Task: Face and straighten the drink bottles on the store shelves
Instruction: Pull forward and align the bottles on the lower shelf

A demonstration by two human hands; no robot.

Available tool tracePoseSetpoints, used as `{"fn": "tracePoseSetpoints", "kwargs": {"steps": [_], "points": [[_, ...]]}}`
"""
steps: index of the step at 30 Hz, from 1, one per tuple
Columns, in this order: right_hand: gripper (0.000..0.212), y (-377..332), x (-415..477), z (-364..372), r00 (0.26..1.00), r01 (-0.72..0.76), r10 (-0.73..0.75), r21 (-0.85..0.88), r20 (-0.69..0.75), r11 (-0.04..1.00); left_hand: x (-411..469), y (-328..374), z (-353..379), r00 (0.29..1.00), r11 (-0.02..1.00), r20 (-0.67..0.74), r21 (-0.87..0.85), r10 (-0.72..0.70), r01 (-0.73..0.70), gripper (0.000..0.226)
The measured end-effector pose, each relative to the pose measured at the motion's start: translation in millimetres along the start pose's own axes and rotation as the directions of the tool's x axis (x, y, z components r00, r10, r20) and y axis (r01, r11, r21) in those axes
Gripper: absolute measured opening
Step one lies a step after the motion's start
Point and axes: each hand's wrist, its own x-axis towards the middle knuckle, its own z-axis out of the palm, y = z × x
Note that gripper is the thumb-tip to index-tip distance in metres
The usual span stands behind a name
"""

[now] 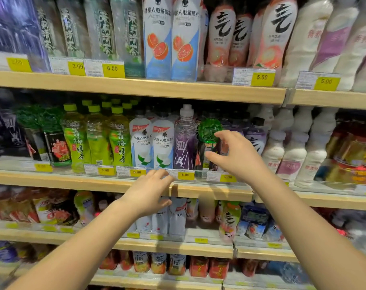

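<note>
On the middle shelf (115, 185) stand drink bottles in a row. A clear purple bottle (185, 141) with a grey cap stands upright near the centre. Right of it is a dark bottle with a green netted top (209, 130). My right hand (236, 155) hovers in front of that green-topped bottle, fingers spread and curved, holding nothing. My left hand (150, 191) is lower, in front of the shelf's wooden edge below the white electrolyte bottles (151, 143), fingers loosely bent and empty.
Green tea bottles (98, 137) fill the left of the middle shelf, white milky bottles (293, 147) the right. Yellow price tags (185, 175) line a clear rail. Shelves above (136, 86) and below (157, 245) are packed with more bottles.
</note>
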Motion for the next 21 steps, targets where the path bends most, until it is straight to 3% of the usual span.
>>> {"fn": "tracePoseSetpoints", "kwargs": {"steps": [5,11,13,15,21], "points": [[0.076,4.7,26.6,2.7,0.996,0.017,-0.009,0.079,-0.093,0.997,12.2,-3.6,15.1,1.0,1.0,-0.015,0.011,0.021,-0.021,0.059],[0.093,10.3,57.4,7.6,0.994,-0.049,0.055,0.07,-0.09,0.996,17.7,-8.4,35.1,0.999,0.998,-0.052,-0.055,0.007,-0.01,0.049],[0.087,8.6,63.8,9.9,0.994,-0.072,0.078,0.07,-0.081,0.995,19.3,-8.2,39.2,0.996,0.998,-0.089,-0.06,-0.009,0.004,0.042],[0.067,5.2,67.7,11.6,0.993,-0.094,0.097,0.059,-0.065,0.994,19.5,-7.4,41.0,0.99,0.998,-0.141,-0.056,-0.029,0.021,0.031],[0.06,-0.7,72.3,18.1,0.988,-0.156,0.156,0.069,0.008,0.985,19.4,-8.6,44.6,0.972,0.997,-0.228,-0.067,-0.06,0.046,0.017]]}}
